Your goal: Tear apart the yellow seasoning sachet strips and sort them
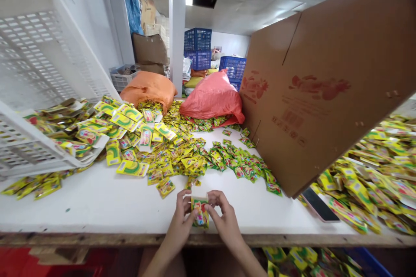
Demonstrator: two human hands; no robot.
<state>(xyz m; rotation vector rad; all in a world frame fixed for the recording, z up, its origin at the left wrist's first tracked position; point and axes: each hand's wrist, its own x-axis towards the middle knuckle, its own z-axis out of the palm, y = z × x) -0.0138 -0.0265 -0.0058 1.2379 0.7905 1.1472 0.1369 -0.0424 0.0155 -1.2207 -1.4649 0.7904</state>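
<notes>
Just above the table's front edge, my left hand (182,215) and my right hand (224,215) hold a small yellow-green carton (199,204) between them. A white flap stands up at its far end. Both thumbs lie on the near face, with the fingers around the sides. Green and yellow wrapping shows at the carton's lower end, but whether that is a separate sachet I cannot tell. Beyond my hands lie loose yellow sachets (166,187) and green sachets (246,169). Flat-sided cartons (132,167), some with open white flaps, are heaped to the left.
A tipped white crate (58,51) spills cartons at left. Orange (147,86) and red (212,97) sacks lie behind the sachets. A large cardboard box (312,82) leans at right, near a phone (320,204) and another packet heap (373,181). The white table (107,207) has a wooden front edge.
</notes>
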